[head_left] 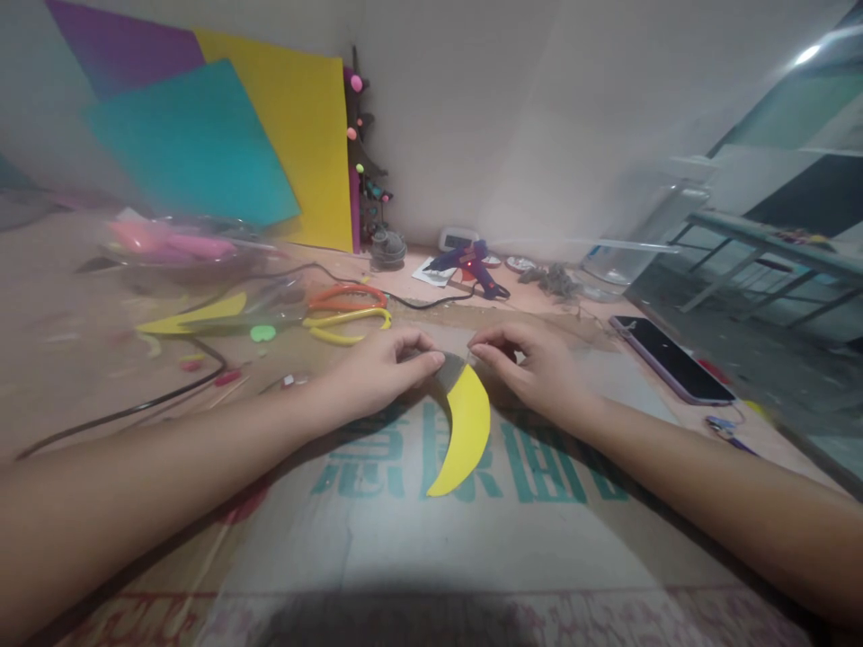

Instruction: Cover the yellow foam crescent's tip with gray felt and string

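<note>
A yellow crescent [470, 431] with a dark grey upper end hangs point down over the printed board in the middle of the view. Its grey end is pinched between the thumb and fingers of my left hand [397, 368]. Just right of that end, my right hand [522, 359] has its thumb and index finger pressed together. Whatever those fingertips hold, if anything, is too small to make out. Beyond my left hand lie scissors [347, 296] with orange and yellow handles.
A glue gun [470, 262] with a red light lies near the wall, its cord running left. At right are a phone [671, 359] and a clear plastic bottle [620, 243]. Colored sheets [202, 144] lean at back left. A yellow pointed piece [195, 314] lies left.
</note>
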The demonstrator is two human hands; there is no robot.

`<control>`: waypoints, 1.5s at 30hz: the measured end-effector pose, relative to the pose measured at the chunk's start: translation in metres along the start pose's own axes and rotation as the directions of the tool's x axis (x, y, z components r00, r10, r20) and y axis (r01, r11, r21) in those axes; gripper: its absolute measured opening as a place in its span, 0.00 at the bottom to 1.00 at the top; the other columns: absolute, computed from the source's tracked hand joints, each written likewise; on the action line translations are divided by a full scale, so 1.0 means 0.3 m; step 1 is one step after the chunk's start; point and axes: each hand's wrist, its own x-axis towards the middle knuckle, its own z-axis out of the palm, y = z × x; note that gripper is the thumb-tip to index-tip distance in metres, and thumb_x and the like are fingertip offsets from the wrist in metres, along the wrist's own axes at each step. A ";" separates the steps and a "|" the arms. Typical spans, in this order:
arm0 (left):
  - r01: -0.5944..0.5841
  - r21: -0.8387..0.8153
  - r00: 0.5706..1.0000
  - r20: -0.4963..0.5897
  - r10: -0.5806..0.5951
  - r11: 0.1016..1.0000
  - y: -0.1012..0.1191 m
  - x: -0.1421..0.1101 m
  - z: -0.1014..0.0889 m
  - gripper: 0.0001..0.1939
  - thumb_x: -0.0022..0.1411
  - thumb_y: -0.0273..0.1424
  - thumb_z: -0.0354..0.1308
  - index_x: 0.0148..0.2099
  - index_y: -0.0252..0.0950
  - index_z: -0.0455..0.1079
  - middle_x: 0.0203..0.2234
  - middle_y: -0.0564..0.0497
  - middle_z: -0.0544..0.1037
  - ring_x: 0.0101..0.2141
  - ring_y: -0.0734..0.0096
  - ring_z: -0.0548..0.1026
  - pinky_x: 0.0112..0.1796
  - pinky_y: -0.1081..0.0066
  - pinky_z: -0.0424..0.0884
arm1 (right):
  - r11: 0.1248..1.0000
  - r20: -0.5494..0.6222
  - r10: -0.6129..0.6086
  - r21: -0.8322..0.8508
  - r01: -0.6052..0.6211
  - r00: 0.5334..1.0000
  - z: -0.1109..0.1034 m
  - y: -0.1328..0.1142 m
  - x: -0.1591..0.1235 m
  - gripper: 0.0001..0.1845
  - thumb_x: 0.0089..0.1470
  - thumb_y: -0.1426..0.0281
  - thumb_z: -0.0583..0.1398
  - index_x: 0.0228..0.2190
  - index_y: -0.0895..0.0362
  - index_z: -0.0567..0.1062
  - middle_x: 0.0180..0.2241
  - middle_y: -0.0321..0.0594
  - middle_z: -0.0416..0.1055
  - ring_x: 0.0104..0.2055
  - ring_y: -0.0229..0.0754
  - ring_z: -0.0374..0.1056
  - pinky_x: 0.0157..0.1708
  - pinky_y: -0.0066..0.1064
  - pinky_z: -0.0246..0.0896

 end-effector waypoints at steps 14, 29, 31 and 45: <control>0.013 -0.111 0.999 0.053 -0.008 0.994 0.006 -0.005 0.004 0.11 0.62 0.39 0.54 0.35 0.35 0.68 0.18 0.57 0.69 0.19 0.77 0.66 0.20 0.78 0.59 | 0.997 0.102 -0.002 0.074 -0.006 0.995 0.012 0.006 0.002 0.08 0.58 0.69 0.58 0.35 0.54 0.79 0.35 0.39 0.79 0.36 0.41 0.72 0.38 0.32 0.65; -0.021 -0.281 0.996 -0.085 -0.003 0.960 0.014 -0.012 0.007 0.10 0.62 0.38 0.56 0.39 0.36 0.64 0.24 0.55 0.74 0.19 0.78 0.68 0.20 0.78 0.61 | 0.991 0.120 0.052 0.114 -0.066 0.991 -0.023 -0.025 -0.031 0.14 0.60 0.66 0.54 0.25 0.57 0.71 0.22 0.34 0.68 0.25 0.36 0.63 0.25 0.26 0.55; -0.055 -0.165 0.995 -0.089 0.040 0.985 0.012 -0.015 0.007 0.11 0.62 0.39 0.56 0.39 0.35 0.67 0.26 0.53 0.76 0.22 0.76 0.69 0.23 0.77 0.63 | 0.993 0.124 0.046 0.105 -0.059 0.991 -0.021 -0.033 -0.036 0.14 0.60 0.66 0.54 0.25 0.57 0.70 0.22 0.34 0.69 0.25 0.36 0.63 0.25 0.26 0.55; -0.233 0.105 0.971 -0.024 0.237 0.967 0.020 -0.038 -0.004 0.18 0.68 0.40 0.49 0.54 0.41 0.71 0.46 0.49 0.76 0.47 0.65 0.72 0.48 0.67 0.65 | 0.994 0.193 -0.050 0.110 0.029 0.980 -0.015 -0.044 -0.047 0.15 0.61 0.66 0.52 0.23 0.57 0.67 0.22 0.36 0.67 0.25 0.35 0.62 0.25 0.27 0.54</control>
